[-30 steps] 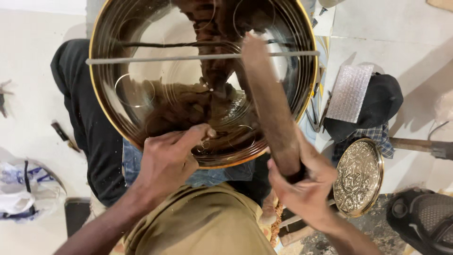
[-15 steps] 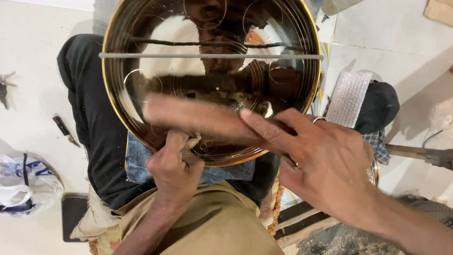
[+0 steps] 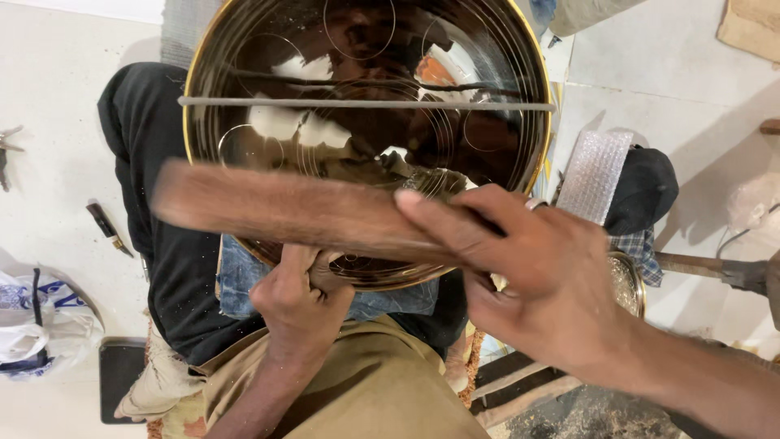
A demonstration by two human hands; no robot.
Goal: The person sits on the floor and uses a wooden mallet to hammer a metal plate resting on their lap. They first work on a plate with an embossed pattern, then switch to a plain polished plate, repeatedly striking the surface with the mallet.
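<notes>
A large shiny round metal plate (image 3: pixel 366 73) with a brass-coloured rim fills the upper middle of the view, resting against my lap. A thin metal rod (image 3: pixel 366 104) lies across it. My right hand (image 3: pixel 536 276) grips one end of a long flat wooden stick (image 3: pixel 284 207), which lies sideways across the plate's lower part and looks blurred. My left hand (image 3: pixel 296 297) is closed at the plate's bottom rim, fingers curled on something small that I cannot make out.
A smaller engraved brass plate (image 3: pixel 627 280) lies at the right, partly hidden by my right hand. A bubble-wrap sheet (image 3: pixel 593 175) and dark cloth (image 3: pixel 646 191) sit beside it. A hammer (image 3: pixel 715 268), a white bag (image 3: pixel 36 325), a small tool (image 3: pixel 106 228) lie on the floor.
The wooden stick swung from upright at the right to lying sideways across the plate. My right hand rose toward the camera. My left hand stayed at the bottom rim.
</notes>
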